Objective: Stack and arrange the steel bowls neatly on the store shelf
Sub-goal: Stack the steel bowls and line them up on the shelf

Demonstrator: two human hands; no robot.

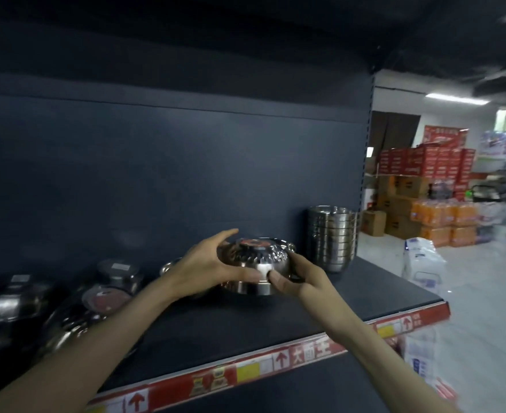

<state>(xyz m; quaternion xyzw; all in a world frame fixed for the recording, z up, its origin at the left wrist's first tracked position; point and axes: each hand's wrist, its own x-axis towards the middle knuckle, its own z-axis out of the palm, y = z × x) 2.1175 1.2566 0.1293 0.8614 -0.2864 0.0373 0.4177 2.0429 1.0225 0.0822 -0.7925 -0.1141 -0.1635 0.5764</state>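
Both hands are clamped on one upturned steel bowl. The left hand point(210, 263) curls round its left side, thumb lying along the front rim, and the right hand point(295, 283) pinches the front right edge with thumb forward and fingers tucked behind. The held bowl point(257, 256) sits base up, a red label on top, just left of the tall stack point(332, 236) and slightly nearer the shelf's front edge. A bright steel band shows beneath its rim. Whether that is its own lip or a second bowl under it cannot be told.

The tall stack stands upright at the right end of the shelf point(245, 326), rims up and nested evenly. Well to the left of the stack, the loose bowls point(111, 281) lie tilted and jumbled against the back panel. Below and in front of the stack, the red price strip point(275, 362) runs along the shelf's lip. Beyond the stack, off the shelf's end, cartons point(424, 165) are piled on the shop floor.

The step in hand looks like readying this bowl to join the tall stack. To do it well, the bowl probably has to be turned rim up to match the others. It should be kept level, with both hands gripping opposite sides, and lowered straight down so its rim seats inside the top bowl. Coming in at an angle could knock the column, which stands close to the shelf's open end
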